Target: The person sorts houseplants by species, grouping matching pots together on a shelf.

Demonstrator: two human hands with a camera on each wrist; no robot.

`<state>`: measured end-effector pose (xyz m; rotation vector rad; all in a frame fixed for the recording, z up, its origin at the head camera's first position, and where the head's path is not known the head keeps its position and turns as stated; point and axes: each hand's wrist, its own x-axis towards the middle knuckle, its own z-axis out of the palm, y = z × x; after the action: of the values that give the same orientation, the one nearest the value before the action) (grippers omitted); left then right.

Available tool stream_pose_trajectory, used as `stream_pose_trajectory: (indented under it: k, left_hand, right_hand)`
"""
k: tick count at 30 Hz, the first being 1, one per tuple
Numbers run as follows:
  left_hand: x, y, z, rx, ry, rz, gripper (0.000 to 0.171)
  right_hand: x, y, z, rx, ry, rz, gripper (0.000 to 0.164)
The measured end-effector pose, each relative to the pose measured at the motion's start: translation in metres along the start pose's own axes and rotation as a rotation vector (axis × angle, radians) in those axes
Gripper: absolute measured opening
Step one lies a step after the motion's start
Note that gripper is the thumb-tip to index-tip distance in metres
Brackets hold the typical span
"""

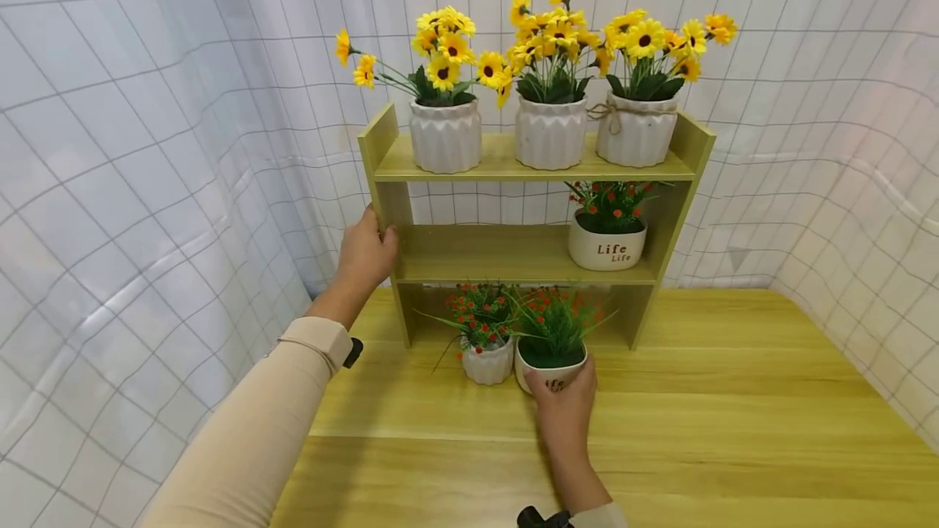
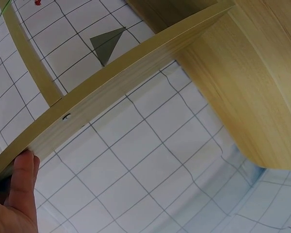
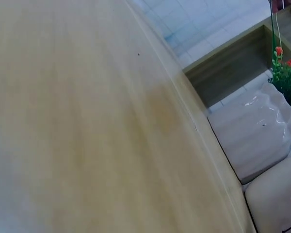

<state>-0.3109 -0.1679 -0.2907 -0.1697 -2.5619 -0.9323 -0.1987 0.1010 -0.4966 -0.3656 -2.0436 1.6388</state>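
My left hand [image 1: 368, 251] grips the left side panel of a wooden shelf [image 1: 484, 255], its thumb on the inner side. In the left wrist view the fingers [image 2: 23, 182] lie against the panel's outer face. Low at the front, my right hand [image 1: 568, 414] holds a white "Life" pot [image 1: 552, 375] of green grass and red flowers, thumb at its front and fingers round its right side. The pot stands upright by the bottom of the shelf. Close on its left is a fluted white pot [image 1: 487, 363] with small red flowers. The right hand is outside the right wrist view.
Three fluted white pots of yellow sunflowers, left [image 1: 446, 137], middle [image 1: 550, 134] and right [image 1: 637, 137], line the top shelf. Another "Life" pot [image 1: 607, 244] sits at the right of the middle shelf. Checked curtains [image 1: 257, 104] surround the wooden table [image 1: 734, 398].
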Motion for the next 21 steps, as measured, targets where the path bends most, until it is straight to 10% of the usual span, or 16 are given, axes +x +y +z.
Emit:
stream_pose_trajectory:
  k: [21]
  left_hand:
    - [0.001, -0.001, -0.001, 0.003, -0.002, -0.007, 0.044]
  right_hand:
    - [0.013, 0.001, -0.009, -0.008, 0.021, -0.005, 0.11]
